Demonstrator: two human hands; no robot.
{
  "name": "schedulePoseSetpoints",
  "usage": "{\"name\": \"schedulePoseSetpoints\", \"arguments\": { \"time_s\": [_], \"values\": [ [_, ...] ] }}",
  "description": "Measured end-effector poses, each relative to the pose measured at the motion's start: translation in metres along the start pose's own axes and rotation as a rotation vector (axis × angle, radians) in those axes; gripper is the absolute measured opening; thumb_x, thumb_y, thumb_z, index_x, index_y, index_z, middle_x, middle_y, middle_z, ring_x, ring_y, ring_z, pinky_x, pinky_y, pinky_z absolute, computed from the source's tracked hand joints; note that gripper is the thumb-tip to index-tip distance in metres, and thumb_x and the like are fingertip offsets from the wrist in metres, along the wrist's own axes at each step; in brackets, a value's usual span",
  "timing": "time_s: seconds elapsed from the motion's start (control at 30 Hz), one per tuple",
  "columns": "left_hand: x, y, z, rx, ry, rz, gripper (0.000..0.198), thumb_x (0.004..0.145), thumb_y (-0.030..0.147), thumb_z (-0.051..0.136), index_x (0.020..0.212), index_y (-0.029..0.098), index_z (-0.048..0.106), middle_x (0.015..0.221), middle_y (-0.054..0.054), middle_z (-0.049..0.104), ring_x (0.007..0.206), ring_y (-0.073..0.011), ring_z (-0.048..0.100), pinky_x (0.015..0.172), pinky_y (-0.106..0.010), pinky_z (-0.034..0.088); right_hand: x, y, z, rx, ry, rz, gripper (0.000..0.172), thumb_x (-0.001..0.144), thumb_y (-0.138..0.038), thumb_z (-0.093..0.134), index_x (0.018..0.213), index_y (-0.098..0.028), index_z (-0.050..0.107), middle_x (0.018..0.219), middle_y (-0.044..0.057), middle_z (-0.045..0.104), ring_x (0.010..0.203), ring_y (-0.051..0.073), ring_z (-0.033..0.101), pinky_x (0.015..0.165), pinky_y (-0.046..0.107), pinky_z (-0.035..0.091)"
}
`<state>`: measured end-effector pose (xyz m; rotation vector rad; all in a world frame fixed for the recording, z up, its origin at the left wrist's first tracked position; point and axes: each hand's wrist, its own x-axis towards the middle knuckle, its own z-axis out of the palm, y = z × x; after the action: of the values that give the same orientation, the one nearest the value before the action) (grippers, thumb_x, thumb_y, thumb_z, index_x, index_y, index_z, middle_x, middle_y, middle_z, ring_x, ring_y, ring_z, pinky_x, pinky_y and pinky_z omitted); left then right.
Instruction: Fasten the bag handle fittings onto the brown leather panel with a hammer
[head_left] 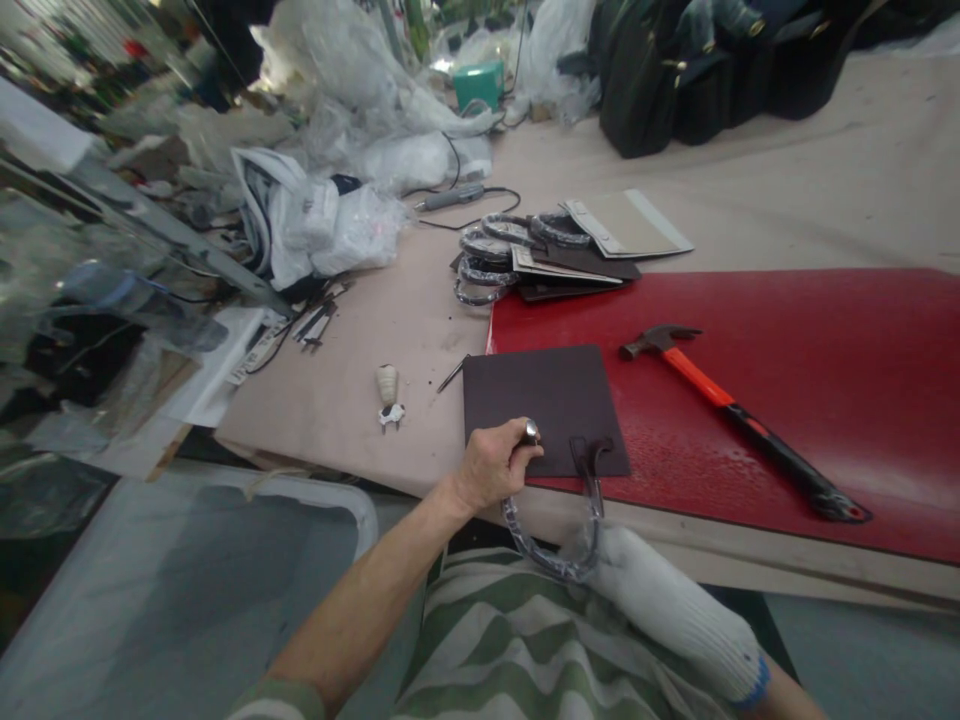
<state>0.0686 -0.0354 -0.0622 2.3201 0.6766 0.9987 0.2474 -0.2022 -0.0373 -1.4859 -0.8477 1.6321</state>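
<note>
Gripping plastic-wrapped curved handle [594,505]: bare left hand [491,467], knit-gloved right hand [637,575].

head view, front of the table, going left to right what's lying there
small white spool → dark leather panel → hammer; the left hand and wrapped handle overlap the panel, so left out

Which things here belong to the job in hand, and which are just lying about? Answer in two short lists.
In hand: left hand and gloved right hand, both gripping the plastic-wrapped bag handle; dark leather panel its tab lies on; red mat beneath.
Lying about: hammer; stack of handles and panels; plastic bags; teal container.
</note>
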Motion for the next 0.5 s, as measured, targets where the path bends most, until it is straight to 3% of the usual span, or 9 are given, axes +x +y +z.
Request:
{"name": "schedulePoseSetpoints", "arguments": {
  "time_s": [0.07,0.1,0.13,0.27,0.3,0.37,0.47,0.5],
  "values": [
    [-0.001,-0.001,0.001,0.021,0.002,0.019,0.008,0.096,0.021,0.06,0.104,0.02,0.061,0.09,-0.005,0.077,0.078,-0.0179,0.077,0.073,-0.027,0.062,-0.021,-0.018,-0.029,-0.28,-0.221,0.073,0.022,0.078,-0.044,0.074,0.08,-0.021,0.076,0.076,0.006,0.072,0.069,0.023,0.066,0.067,0.033,0.055],
    [-0.002,-0.001,0.001,0.027,0.003,0.028,0.008,0.096,0.021,0.06,0.104,0.02,0.061,0.09,-0.006,0.077,0.078,-0.018,0.077,0.073,-0.027,0.062,-0.028,-0.029,-0.044,-0.388,-0.263,0.099,0.025,0.081,-0.045,0.071,0.086,-0.021,0.077,0.077,0.006,0.073,0.07,0.023,0.066,0.066,0.033,0.054],
    [-0.002,-0.002,0.002,0.03,0.001,0.035,0.008,0.096,0.021,0.06,0.104,0.019,0.061,0.09,-0.006,0.077,0.077,-0.0182,0.077,0.073,-0.027,0.062,-0.032,-0.039,-0.059,-0.475,-0.187,0.098,0.031,0.083,-0.049,0.067,0.092,-0.021,0.077,0.079,0.007,0.073,0.07,0.024,0.066,0.065,0.034,0.053],
    [-0.002,-0.001,0.001,0.028,-0.022,0.025,0.009,0.096,0.022,0.059,0.104,0.018,0.062,0.09,-0.008,0.077,0.076,-0.0193,0.076,0.073,-0.029,0.062,-0.015,-0.077,-0.107,-0.97,0.701,-0.082,0.049,0.091,-0.051,0.059,0.127,-0.019,0.07,0.116,0.02,0.071,0.098,0.036,0.066,0.077,0.046,0.049],
    [-0.002,-0.001,0.001,0.027,-0.03,0.018,0.009,0.096,0.022,0.059,0.103,0.018,0.062,0.09,-0.008,0.077,0.076,-0.0193,0.076,0.072,-0.029,0.062,-0.005,-0.083,-0.115,-1.116,0.805,-0.098,0.051,0.093,-0.049,0.058,0.131,-0.016,0.067,0.123,0.025,0.066,0.105,0.04,0.063,0.079,0.049,0.047],
    [-0.002,-0.001,0.001,0.029,-0.038,0.009,0.009,0.096,0.022,0.059,0.103,0.019,0.062,0.089,-0.007,0.076,0.076,-0.019,0.076,0.072,-0.028,0.061,0.014,-0.089,-0.129,-1.248,0.847,-0.068,0.042,0.092,-0.041,0.061,0.123,-0.013,0.068,0.116,0.029,0.064,0.098,0.041,0.062,0.074,0.05,0.042],
    [-0.002,-0.001,0.002,0.029,-0.035,0.002,0.009,0.094,0.022,0.061,0.103,0.019,0.062,0.089,-0.006,0.076,0.076,-0.0188,0.076,0.073,-0.028,0.061,0.034,-0.088,-0.14,-1.123,0.76,-0.059,0.012,0.085,-0.031,0.066,0.082,-0.02,0.066,0.075,0.013,0.061,0.062,0.025,0.054,0.06,0.041,0.037],
    [-0.002,-0.001,0.002,0.025,-0.032,0.004,0.009,0.094,0.021,0.061,0.103,0.019,0.063,0.089,-0.006,0.077,0.076,-0.0189,0.076,0.073,-0.028,0.061,0.037,-0.088,-0.14,-1.049,0.73,-0.104,0.014,0.082,-0.031,0.067,0.073,-0.022,0.061,0.065,0.008,0.056,0.055,0.02,0.049,0.057,0.038,0.037]
  ]
}}
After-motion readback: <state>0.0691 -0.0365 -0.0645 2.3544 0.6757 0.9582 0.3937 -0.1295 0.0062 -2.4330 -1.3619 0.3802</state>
